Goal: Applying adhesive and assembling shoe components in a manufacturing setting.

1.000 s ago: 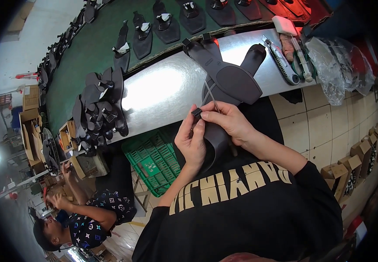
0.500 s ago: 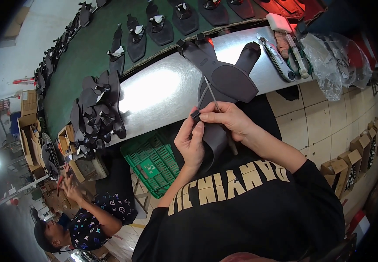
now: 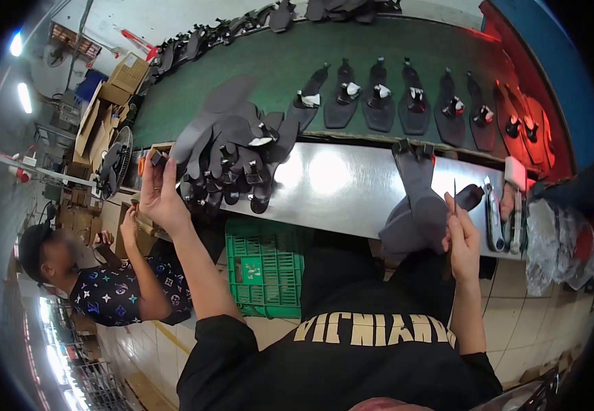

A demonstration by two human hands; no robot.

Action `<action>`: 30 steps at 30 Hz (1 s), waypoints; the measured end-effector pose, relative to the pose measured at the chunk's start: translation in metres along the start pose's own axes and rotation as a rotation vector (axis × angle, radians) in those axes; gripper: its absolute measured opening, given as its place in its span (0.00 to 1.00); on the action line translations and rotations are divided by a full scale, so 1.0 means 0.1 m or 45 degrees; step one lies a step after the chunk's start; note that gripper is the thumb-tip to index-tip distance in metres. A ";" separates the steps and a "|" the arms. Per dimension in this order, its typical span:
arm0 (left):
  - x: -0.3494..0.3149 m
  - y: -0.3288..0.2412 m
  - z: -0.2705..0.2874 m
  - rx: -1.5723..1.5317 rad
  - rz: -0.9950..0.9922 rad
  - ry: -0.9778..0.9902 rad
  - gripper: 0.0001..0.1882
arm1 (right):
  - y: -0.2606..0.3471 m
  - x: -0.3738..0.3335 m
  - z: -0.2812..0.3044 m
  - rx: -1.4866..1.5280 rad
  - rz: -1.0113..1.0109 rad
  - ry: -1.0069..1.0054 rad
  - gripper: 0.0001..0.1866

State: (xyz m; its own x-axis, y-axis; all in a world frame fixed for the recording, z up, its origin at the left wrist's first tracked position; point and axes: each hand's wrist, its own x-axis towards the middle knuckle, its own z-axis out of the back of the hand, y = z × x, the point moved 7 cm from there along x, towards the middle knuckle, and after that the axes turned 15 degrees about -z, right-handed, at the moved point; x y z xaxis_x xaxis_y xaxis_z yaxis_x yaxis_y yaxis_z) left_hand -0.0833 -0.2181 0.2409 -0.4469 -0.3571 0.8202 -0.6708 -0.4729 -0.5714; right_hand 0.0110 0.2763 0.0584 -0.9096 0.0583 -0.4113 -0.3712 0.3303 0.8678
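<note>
At the left, my left hand [image 3: 163, 195] is raised beside a heap of dark sandals [image 3: 232, 154], its fingers closed on the small square black end of a grey sandal sole [image 3: 225, 99]. The rest of that sole is smeared by motion above the heap. My right hand [image 3: 463, 240], at the right of the metal bench top, grips a thin pointed tool [image 3: 455, 186] with its tip upward. Just left of this hand, several grey sole pieces [image 3: 413, 205] overlap at the front edge of the bench.
Behind the metal ledge [image 3: 352, 178], a green work surface [image 3: 256, 58] carries a row of sandals [image 3: 379, 106]. A utility knife [image 3: 493, 216] and clear plastic bags [image 3: 557, 240] lie at the right. Below stands a green crate [image 3: 262, 267]. A co-worker [image 3: 122, 291] sits at the left.
My hands have moved apart. The left has carried the sole leftward to the heap; the right has gone right with the pointed tool. The whole view has turned.
</note>
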 end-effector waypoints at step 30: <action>-0.52 1.98 -2.98 0.232 -0.058 0.555 0.16 | 0.55 0.43 0.91 -1.166 0.730 -1.000 0.18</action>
State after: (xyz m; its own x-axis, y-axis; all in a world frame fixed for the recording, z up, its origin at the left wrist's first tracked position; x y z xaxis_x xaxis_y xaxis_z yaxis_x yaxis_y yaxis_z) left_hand -0.3689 -0.0530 0.0939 -0.6527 0.0205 0.7574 -0.5981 -0.6276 -0.4984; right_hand -0.0318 0.3827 0.0625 -0.7450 0.6007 0.2900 -0.2469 -0.6522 0.7167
